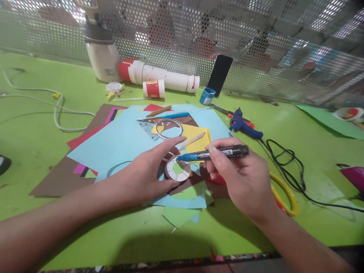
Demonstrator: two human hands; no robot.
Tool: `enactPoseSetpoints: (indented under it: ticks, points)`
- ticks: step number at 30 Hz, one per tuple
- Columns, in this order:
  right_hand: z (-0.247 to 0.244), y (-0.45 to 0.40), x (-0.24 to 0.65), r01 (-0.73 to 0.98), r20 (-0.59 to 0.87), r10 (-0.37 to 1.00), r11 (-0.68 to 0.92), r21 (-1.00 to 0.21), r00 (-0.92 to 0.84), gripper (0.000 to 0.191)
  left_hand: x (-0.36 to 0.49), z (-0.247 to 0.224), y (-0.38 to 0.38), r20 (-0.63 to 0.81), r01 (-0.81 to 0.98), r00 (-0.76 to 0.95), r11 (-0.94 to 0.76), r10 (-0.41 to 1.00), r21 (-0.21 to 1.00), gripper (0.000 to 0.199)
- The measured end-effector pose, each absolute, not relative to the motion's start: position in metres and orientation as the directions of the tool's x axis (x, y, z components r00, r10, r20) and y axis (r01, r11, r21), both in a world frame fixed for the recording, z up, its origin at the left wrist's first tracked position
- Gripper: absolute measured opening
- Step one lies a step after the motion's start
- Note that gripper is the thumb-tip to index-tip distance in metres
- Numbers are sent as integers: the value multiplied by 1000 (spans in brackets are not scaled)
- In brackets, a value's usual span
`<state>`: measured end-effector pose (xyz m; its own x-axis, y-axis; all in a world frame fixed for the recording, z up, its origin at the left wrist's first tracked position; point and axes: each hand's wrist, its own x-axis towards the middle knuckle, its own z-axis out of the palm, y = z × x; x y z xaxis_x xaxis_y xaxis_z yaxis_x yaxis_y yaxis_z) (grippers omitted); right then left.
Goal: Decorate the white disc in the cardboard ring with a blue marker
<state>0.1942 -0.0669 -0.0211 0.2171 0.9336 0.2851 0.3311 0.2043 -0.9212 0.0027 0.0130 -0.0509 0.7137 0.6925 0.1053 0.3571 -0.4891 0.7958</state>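
My left hand (150,167) is closed around the side of a small round white disc piece (170,173), thumb below and fingers above. Dark lines and dots mark its white ring, and its middle is green. In my right hand (237,175) is a black marker (214,153) with a blue front end, held like a pen. The marker's tip meets the disc's upper edge or hovers just over it; I cannot tell which. Beneath lie light blue paper (115,137), a yellow sheet (197,131) and green scraps. A clear ring (169,129) and a pencil (194,140) lie just beyond.
A blue glue gun (244,124) with a black cord lies to the right, near yellow-handled scissors (290,197). Farther back are a paint jar (207,96), a phone (220,75), stacked paper cups (163,76) and a spray bottle (102,54). A perforated metal screen (180,32) stands behind.
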Motion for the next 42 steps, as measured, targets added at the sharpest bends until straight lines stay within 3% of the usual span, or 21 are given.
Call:
enactPoseSetpoints:
  ticks: [42]
  points:
    - [-22,-66,194,345,321,930,245,-906,182,10,1,-54,13,133,333,725,-513,675,791,79]
